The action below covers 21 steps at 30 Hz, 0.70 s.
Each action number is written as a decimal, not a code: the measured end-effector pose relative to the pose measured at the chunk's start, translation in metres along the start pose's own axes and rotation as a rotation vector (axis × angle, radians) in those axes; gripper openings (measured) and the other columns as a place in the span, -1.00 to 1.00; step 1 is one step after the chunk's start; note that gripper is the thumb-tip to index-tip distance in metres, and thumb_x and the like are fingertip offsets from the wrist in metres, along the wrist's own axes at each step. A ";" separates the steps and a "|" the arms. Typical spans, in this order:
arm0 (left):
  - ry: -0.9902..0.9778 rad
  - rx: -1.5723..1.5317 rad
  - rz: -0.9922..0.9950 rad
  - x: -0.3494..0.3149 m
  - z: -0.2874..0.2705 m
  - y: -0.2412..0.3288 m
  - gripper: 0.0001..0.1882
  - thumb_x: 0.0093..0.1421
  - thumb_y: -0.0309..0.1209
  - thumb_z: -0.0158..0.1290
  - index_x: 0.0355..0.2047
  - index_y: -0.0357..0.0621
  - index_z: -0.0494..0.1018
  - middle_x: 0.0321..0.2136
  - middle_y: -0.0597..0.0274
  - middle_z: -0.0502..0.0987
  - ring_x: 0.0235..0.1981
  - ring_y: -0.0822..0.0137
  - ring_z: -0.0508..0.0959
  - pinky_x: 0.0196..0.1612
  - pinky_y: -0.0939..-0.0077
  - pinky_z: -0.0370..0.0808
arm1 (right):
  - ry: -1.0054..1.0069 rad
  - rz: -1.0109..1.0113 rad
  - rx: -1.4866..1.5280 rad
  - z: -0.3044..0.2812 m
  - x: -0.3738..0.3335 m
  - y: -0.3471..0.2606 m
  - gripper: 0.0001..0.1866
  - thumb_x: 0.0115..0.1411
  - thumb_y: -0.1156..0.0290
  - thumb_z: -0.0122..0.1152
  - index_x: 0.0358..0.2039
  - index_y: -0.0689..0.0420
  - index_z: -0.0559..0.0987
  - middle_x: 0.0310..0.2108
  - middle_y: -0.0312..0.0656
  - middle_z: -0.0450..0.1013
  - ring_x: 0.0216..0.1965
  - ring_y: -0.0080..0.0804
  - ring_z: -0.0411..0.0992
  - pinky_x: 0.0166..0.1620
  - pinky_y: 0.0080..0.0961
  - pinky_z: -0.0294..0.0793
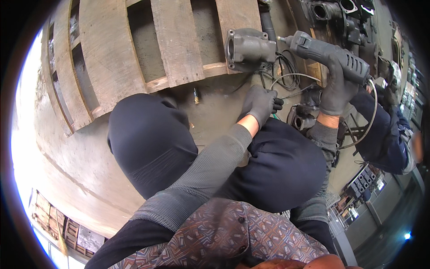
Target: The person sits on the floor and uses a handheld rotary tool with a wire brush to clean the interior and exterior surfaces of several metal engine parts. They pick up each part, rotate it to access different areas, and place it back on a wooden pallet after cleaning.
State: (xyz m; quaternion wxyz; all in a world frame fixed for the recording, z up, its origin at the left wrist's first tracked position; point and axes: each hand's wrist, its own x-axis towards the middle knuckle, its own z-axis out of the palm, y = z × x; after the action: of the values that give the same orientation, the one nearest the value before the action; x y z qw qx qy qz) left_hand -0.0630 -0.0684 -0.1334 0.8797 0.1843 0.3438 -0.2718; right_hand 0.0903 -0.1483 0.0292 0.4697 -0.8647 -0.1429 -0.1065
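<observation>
In my gloved right hand (335,89) is a grey die grinder (324,54), gripped around its rear body. Its narrow front end points left, at a grey cast metal housing (253,50) on the edge of a wooden pallet (177,40). A small gap shows between the tool's tip and the housing. My gloved left hand (261,104) hangs just below the housing, above my right knee, with its fingers curled closed. Whatever those fingers hold, if anything, is hidden. Right beside them shows a small green thing (275,116), too small to name.
Coiled cables (289,71) lie behind my left hand; the grinder's cord (374,105) loops down at right. More metal castings (329,11) stand at the far right, and another (302,117) lies by my right knee. A person in dark blue (387,139) is close on the right.
</observation>
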 end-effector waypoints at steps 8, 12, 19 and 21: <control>0.156 0.050 -0.028 0.004 -0.010 -0.015 -0.92 0.30 -0.45 -0.09 -0.26 0.04 0.24 -0.51 -0.01 0.55 -0.65 0.29 0.52 -0.71 0.52 0.29 | 0.114 0.113 -0.049 -0.008 -0.015 -0.011 -0.66 0.19 0.59 0.36 -0.02 0.40 0.59 -0.03 -0.10 0.58 -0.03 -0.37 0.55 0.10 -0.40 0.52; 0.168 0.103 -0.082 0.006 -0.009 -0.016 -0.94 0.33 -0.41 -0.10 -0.23 -0.06 0.26 -0.47 0.00 0.58 -0.62 0.29 0.52 -0.66 0.50 0.34 | 0.047 0.056 0.128 0.007 -0.003 -0.004 -0.62 0.19 0.60 0.36 0.02 0.39 0.57 0.00 -0.10 0.56 0.01 -0.38 0.53 0.14 -0.40 0.50; 0.155 0.097 -0.035 0.004 -0.011 -0.012 -0.76 0.31 -0.35 -0.06 -0.13 -0.26 0.38 -0.35 -0.09 0.64 -0.52 0.19 0.61 -0.52 0.41 0.49 | 0.007 0.063 0.147 0.034 0.006 0.002 -0.58 0.10 0.59 0.47 -0.01 0.32 0.58 -0.04 -0.20 0.56 -0.04 -0.46 0.51 0.11 -0.45 0.48; 0.153 0.124 -0.019 0.002 -0.009 -0.011 -0.75 0.31 -0.34 -0.05 -0.12 -0.25 0.38 -0.33 -0.10 0.65 -0.49 0.16 0.63 -0.47 0.36 0.52 | 0.005 0.062 0.148 0.037 0.007 0.001 -0.56 0.09 0.58 0.49 -0.01 0.32 0.57 -0.04 -0.20 0.56 -0.05 -0.46 0.52 0.11 -0.45 0.48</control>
State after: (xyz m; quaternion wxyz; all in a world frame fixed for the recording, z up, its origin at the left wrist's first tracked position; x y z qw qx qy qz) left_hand -0.0730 -0.0734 -0.1431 0.8353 0.2554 0.3940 -0.2860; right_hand 0.0989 -0.1164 0.0107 0.5356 -0.8314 -0.1223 -0.0833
